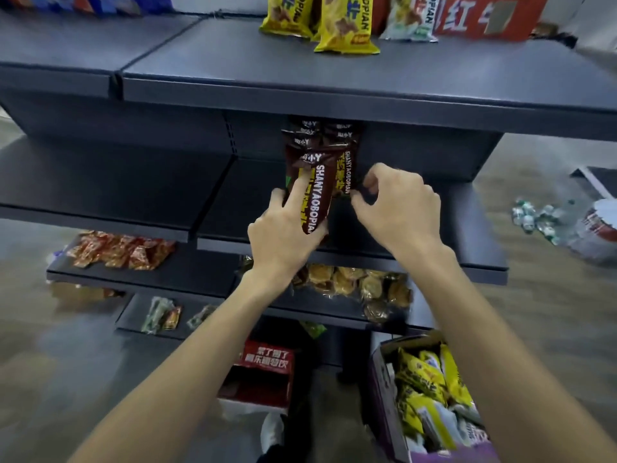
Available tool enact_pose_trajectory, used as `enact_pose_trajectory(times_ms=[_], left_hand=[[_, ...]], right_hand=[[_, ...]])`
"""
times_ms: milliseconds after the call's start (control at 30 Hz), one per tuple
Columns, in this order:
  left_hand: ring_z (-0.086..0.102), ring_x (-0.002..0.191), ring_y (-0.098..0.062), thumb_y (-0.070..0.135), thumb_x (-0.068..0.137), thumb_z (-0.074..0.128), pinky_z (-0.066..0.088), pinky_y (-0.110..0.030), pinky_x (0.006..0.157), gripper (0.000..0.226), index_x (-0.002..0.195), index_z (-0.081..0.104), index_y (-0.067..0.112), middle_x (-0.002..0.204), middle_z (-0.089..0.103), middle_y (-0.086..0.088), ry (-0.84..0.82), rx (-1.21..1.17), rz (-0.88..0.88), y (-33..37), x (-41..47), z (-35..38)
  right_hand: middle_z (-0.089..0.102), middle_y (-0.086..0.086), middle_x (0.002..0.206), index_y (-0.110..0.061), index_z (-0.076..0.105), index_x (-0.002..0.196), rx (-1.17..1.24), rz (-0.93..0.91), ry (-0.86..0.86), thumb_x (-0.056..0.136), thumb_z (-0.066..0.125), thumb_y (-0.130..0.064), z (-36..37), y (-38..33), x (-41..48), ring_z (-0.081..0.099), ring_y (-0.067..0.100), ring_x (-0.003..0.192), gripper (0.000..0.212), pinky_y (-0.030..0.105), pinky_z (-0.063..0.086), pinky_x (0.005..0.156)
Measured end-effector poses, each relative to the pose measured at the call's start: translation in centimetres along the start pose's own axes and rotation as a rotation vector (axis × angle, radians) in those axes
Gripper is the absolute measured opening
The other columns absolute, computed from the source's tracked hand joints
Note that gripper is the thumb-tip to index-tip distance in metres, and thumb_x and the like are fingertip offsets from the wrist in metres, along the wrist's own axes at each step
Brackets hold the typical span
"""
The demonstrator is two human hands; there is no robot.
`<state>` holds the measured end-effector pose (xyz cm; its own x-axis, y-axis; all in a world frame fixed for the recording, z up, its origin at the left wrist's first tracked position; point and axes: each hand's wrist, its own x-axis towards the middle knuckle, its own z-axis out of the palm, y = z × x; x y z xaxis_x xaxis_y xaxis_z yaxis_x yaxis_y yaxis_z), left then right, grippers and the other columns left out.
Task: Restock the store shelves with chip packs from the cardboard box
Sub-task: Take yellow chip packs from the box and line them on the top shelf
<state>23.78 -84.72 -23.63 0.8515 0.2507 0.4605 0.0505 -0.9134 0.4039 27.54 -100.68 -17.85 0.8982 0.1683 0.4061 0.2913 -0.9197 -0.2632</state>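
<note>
"Chip pack (312, 195): where is it?"
"On the middle shelf (227, 202), at the front of the brown row, long axis running up and back. The left grip (283, 235) holds its lower end, forefinger along the face."
"And the right?"
"The right grip (397, 208) is just beside it, fingers curled at the neighbouring pack (347, 175); contact is unclear. The left is nearer."

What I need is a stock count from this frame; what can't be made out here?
1. Head view: rear dark brown chip packs are hidden under the grey upper shelf; count unclear.
2. The left hand covers the front pack's bottom.
3. Whether the right hand pinches a pack: too dark.
4. The purple-sided cardboard box is cut off by the bottom edge.
</note>
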Motion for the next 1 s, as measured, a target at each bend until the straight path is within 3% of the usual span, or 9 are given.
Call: enact_pose_trajectory(times_ms=[233,400,867,1000], left_hand=[[0.062,0.093,-0.038,0.049,0.08,0.067,0.049,-0.046,0.074,0.083,0.149,0.025,0.032,0.118,0.052,-0.01,-0.158,-0.026,-0.088,-2.9,5.3,5.4],[0.059,0.098,-0.041,0.045,0.081,0.067,0.049,-0.05,0.078,0.086,0.151,0.019,0.034,0.123,0.049,-0.012,-0.215,-0.091,-0.105,-5.0,10.3,9.9],[0.048,0.113,-0.028,0.047,0.078,0.071,0.051,-0.043,0.065,0.09,0.15,0.018,0.039,0.128,0.039,-0.011,-0.091,-0.123,-0.115,-7.4,11.3,18.3],[0.046,0.119,-0.029,0.05,0.074,0.073,0.053,-0.048,0.07,0.095,0.149,0.015,0.041,0.134,0.034,-0.011,-0.096,-0.166,-0.158,-7.3,11.1,18.0]], right_hand=[[0.068,0.008,0.098,-0.02,0.055,0.114,-0.056,0.04,-0.14,0.093,0.048,-0.055,4.6,0.6,3.6,0.064,0.037,0.089,0.041,0.037,0.045,0.068],[0.068,0.005,0.094,-0.023,0.057,0.107,-0.036,0.095,-0.246,0.094,0.042,-0.058,7.9,0.4,4.5,0.065,0.034,0.086,0.041,0.037,0.049,0.07],[0.07,-0.008,0.09,-0.028,0.06,0.098,-0.008,0.286,-0.354,0.093,0.048,-0.057,14.3,3.2,0.7,0.066,0.028,0.09,0.032,0.032,0.043,0.068],[0.07,-0.008,0.088,-0.026,0.062,0.097,0.054,0.318,-0.328,0.093,0.051,-0.054,14.1,3.6,-0.8,0.067,0.027,0.089,0.03,0.036,0.052,0.072]])
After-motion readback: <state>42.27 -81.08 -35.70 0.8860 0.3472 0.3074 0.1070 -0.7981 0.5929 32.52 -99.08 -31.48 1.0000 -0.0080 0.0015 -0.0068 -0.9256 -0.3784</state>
